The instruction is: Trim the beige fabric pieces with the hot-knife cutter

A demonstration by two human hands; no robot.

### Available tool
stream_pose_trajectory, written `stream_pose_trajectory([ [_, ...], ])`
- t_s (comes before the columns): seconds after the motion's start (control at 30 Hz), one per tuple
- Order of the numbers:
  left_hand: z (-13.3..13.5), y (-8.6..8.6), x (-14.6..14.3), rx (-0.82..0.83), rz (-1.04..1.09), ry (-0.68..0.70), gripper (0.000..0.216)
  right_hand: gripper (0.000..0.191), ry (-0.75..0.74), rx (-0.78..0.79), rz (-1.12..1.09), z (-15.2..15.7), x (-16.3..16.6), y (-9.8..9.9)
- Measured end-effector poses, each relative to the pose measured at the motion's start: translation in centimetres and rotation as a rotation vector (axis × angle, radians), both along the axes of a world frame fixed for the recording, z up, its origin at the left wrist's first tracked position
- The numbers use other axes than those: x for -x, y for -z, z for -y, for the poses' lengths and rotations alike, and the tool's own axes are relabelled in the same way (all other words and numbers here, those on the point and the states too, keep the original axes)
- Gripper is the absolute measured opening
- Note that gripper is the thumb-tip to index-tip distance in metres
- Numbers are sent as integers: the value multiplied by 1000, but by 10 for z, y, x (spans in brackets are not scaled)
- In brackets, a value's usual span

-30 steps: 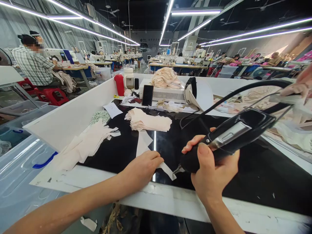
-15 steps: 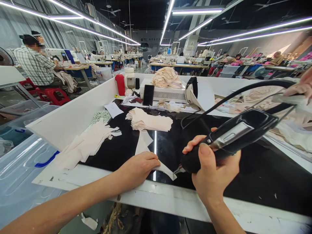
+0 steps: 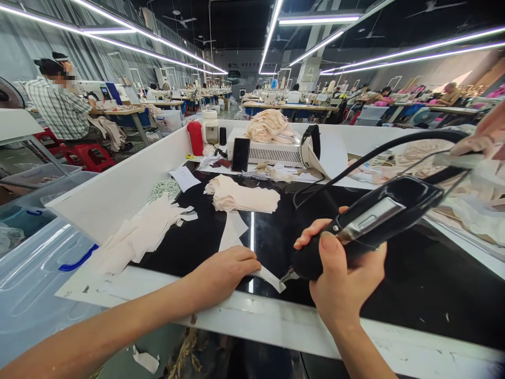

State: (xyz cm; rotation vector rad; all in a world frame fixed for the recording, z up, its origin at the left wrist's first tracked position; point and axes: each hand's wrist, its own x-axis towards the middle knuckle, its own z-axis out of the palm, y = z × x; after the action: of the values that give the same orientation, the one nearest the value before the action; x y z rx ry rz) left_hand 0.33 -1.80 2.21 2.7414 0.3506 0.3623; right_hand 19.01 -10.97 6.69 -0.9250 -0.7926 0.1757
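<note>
My right hand (image 3: 347, 279) is wrapped round a black corded handheld tool (image 3: 379, 221) with a silver panel. Its pointed metal tip (image 3: 289, 277) touches the narrow end of a cream fabric piece (image 3: 270, 278). My left hand (image 3: 223, 276) presses that piece onto the glossy black tabletop, fingers together; the part under the fingers is hidden. Beyond my left hand, a cut strip of fabric (image 3: 232, 231) lies next to a stack of cream fabric pieces (image 3: 242, 195). More cream pieces (image 3: 138, 234) lie spread out to the left.
A co-worker's hand (image 3: 483, 139) is at the right, by the tool's thick cable (image 3: 379, 152). At the back stand a phone (image 3: 240, 155), a red bottle (image 3: 194, 138), a fabric heap (image 3: 272, 126) and a white visor (image 3: 327, 152). A low white wall (image 3: 118, 195) borders the left.
The tool's rear end has shifted slightly left, and the co-worker's hand has moved a little. My left hand and the fabric keep almost the same place, with the tip still at the fabric's end.
</note>
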Motion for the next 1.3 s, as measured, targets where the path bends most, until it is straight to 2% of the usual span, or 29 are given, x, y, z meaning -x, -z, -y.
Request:
stream_pose_trajectory([
  [0.5,1,-9,5,-98,-91,90,68,35,-18,-4,4,2,3,-1],
  [0.8,3,-4,8,-137,-88,101,65,42,-11,-4,-19,2,3,1],
  [1.13,9,3,5,-243,-47,107,42,48,-12,-54,-115,-10,7,-16],
  [1.3,11,7,2,-260,-24,93,39,47,-59,-39,-112,-19,8,-15],
])
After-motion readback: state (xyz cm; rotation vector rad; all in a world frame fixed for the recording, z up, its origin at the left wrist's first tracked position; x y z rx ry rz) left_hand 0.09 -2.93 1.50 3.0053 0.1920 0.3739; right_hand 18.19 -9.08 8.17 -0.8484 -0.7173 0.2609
